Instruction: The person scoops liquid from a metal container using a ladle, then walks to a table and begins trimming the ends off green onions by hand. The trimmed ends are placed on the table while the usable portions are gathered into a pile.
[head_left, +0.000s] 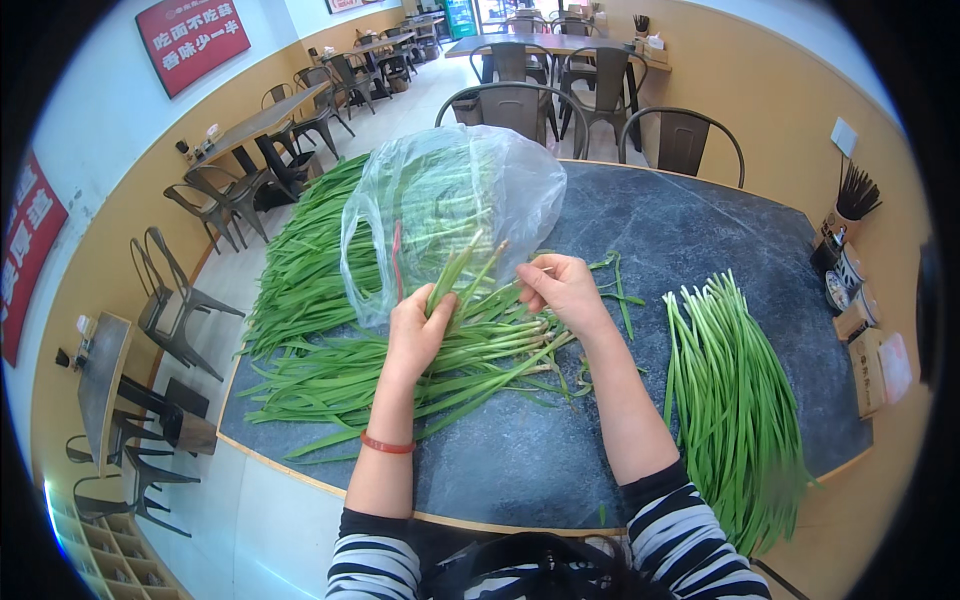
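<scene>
My left hand (418, 330), with a red bracelet at its wrist, grips a few garlic chives (453, 276), their stem ends pointing up and away. My right hand (566, 292) is just to the right, thumb and fingers pinched on a thin pale chive scrap that is mostly hidden. Below both hands lies a loose heap of chives (337, 386), its root ends towards the right. Behind it, a clear plastic bag (525, 176) covers part of a larger chive pile (307, 270). A neat bundle of chives (739, 405) rests at the right, white ends away from me.
Everything lies on a dark stone-patterned table (495, 480). Leaf trimmings (622, 292) are scattered beyond my right hand. Along the right wall stand a chopstick holder (838, 225), condiment jars (851, 266) and a tissue box (866, 375). Metal chairs (679, 142) stand at the far edge.
</scene>
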